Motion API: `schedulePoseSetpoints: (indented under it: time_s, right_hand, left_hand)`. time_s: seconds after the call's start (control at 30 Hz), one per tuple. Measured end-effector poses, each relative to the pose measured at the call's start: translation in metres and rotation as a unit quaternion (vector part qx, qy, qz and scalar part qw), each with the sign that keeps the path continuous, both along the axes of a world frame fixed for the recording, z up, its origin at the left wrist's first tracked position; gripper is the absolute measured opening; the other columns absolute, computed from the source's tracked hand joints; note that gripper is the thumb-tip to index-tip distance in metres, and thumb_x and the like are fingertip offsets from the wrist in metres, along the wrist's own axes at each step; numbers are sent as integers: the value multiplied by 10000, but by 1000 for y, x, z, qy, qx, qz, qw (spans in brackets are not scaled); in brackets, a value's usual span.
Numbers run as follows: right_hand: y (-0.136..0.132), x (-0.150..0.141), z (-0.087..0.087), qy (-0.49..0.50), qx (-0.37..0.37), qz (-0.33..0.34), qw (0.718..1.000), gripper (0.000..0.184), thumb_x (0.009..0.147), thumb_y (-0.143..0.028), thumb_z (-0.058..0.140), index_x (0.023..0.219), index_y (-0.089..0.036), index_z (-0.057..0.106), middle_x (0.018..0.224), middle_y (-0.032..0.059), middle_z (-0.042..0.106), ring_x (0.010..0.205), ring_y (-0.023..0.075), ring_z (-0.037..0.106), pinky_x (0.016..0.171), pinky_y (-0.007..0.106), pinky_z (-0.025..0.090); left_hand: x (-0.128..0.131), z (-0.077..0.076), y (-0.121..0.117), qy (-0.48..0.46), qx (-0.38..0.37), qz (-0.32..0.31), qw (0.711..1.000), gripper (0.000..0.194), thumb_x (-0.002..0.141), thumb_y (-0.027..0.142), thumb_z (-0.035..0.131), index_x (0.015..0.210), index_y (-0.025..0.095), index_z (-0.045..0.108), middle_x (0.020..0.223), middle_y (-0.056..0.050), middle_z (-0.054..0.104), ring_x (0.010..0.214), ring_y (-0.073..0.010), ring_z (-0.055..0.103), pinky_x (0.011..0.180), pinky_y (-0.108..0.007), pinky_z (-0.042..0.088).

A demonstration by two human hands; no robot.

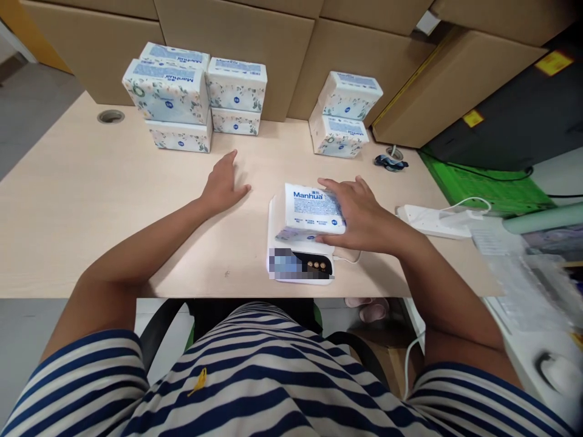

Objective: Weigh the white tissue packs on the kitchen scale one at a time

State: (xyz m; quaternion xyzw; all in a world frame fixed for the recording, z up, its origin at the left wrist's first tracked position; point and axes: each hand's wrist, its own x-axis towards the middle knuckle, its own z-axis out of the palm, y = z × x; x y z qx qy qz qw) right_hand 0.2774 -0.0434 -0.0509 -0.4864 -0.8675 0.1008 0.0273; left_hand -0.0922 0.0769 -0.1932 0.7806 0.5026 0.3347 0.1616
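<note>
A white and blue tissue pack (310,209) lies on a small white digital scale (272,233) near the table's front edge. My right hand (359,212) grips the pack from its right end, thumb on the near side and fingers on the far side. The scale's display is blurred out. To the left, my left hand (225,185) rests on or just over the table with its fingers apart, holding nothing. Beyond it stand several stacked tissue packs (166,97), and two more packs (341,136) are stacked at the back right.
Cardboard boxes (228,42) form a wall behind the table (91,212). A dark coiled item (390,162) lies by a cable hole at the right. A white power strip (432,220) sits near the right edge, and a thin cable (350,260) runs from the scale.
</note>
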Motion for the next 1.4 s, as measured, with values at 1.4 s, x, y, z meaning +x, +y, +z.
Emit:
schedulePoseSetpoints:
  time_s: [1.4]
  right_hand:
    - [9, 11, -13, -5, 20, 43, 999, 1050, 838, -698, 771, 1719, -240, 427, 1660, 217, 612, 1532, 544, 539, 1365, 901, 184]
  left_hand:
    - [8, -8, 7, 5, -31, 5, 999, 1195, 845, 789, 834, 1796, 258, 341, 1900, -190, 323, 1796, -460, 256, 1482, -657, 253]
